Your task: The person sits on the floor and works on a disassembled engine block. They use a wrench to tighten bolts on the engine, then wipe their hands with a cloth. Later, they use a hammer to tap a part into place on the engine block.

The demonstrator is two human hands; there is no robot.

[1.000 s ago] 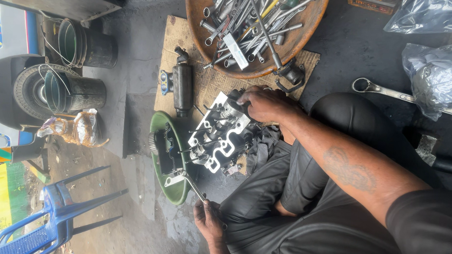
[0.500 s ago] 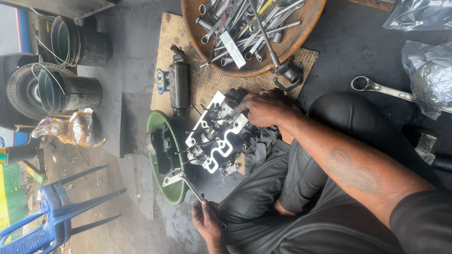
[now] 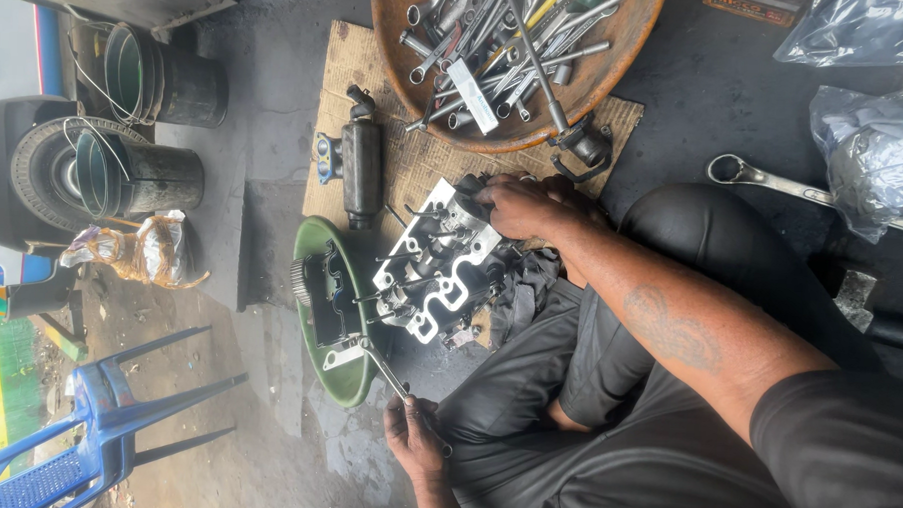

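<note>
A grey metal engine cylinder head with studs stands tilted between my legs, partly over a green basin. My right hand grips its upper end beside the cardboard mat. My left hand, low in the view, is shut on a slim wrench. The wrench's far end sits at a bracket by the basin's rim. A dark metal part lies inside the basin.
A round rusty tray full of spanners and sockets sits on a cardboard mat, with a dark cylindrical part beside it. Metal buckets, a tyre, a blue plastic chair, plastic bags and a loose spanner lie around.
Both hands keep their grips and places. Only the view has shifted slightly.
</note>
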